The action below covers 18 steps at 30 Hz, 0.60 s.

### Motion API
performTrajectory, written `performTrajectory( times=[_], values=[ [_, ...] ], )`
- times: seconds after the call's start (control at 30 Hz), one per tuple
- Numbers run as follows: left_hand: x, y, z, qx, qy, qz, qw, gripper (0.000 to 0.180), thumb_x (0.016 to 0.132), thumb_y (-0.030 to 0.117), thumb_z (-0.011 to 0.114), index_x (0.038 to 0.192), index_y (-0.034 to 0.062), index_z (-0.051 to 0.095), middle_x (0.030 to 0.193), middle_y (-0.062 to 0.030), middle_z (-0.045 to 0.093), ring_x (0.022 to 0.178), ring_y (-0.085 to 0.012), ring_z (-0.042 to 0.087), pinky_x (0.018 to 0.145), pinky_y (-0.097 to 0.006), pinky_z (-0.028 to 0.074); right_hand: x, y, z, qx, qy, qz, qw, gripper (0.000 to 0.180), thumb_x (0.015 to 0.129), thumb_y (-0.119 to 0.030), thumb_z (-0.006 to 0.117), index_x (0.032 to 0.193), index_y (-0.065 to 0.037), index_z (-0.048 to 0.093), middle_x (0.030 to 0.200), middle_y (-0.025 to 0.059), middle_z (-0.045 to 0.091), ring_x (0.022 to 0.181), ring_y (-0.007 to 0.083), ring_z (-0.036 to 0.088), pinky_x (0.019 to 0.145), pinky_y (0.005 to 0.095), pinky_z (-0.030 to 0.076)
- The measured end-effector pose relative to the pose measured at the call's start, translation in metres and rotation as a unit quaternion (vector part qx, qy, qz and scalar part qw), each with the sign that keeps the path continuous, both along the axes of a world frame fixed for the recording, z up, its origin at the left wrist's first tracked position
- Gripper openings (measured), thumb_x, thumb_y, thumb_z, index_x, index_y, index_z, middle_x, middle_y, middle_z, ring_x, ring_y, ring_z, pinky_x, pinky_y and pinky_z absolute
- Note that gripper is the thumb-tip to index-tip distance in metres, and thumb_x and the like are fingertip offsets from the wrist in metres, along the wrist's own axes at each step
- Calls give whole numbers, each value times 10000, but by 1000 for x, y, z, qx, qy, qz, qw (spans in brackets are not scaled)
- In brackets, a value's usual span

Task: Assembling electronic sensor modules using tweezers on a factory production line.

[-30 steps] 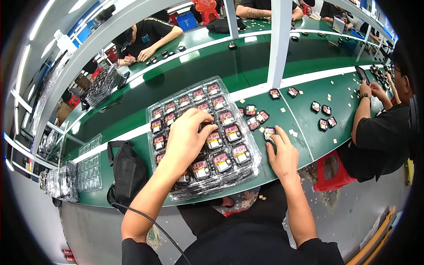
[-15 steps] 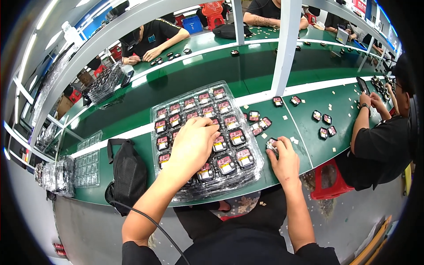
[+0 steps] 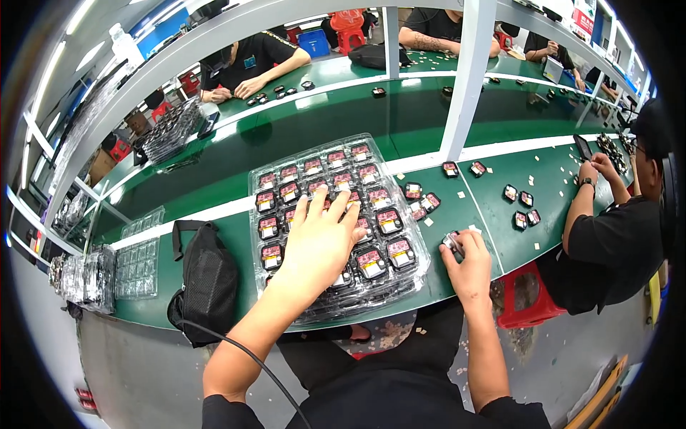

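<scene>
A stack of clear plastic trays point(image 3: 421, 266) lies in front of me on the green bench, the top one filled with rows of small black square devices point(image 3: 388, 221) with red, white and yellow faces. Over the tray's middle, my left hand point(image 3: 320, 239) is open, fingers spread and resting on the devices; it hides some of them. To the right of the tray, my right hand point(image 3: 468, 268) pinches one small black device point(image 3: 451, 242) just above the bench edge. Close beyond it sit several loose devices point(image 3: 430, 201).
A black bag point(image 3: 207, 282) with a strap lies left of the tray, a cable crossing near it. Further left stand empty clear trays point(image 3: 137, 270) and a tray stack point(image 3: 86, 282). A white post point(image 3: 466, 86) rises beyond the bench. A co-worker point(image 3: 614, 222) sits at right.
My left hand's fingers, bunched over one device before, are now spread across the tray. My right hand has shifted slightly right and nearer, still with the device.
</scene>
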<state>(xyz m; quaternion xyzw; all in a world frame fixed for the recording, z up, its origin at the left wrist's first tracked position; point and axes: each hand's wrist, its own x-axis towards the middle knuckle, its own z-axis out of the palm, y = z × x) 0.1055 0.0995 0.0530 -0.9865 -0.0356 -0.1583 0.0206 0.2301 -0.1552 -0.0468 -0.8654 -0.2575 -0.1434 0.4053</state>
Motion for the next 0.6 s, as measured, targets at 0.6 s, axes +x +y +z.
performTrajectory(
  times=[0.6],
  values=[
    [-43, -48, 30, -382, -151, -97, 907, 287, 960, 21, 639, 1242, -16, 675, 1227, -176, 694, 1149, -347, 669, 1014, -414, 495, -80, 12, 86, 194, -49, 303, 932, 477, 723, -143, 932, 1060, -23, 616, 1196, 227, 703, 930, 297, 758, 761, 350, 636]
  ],
)
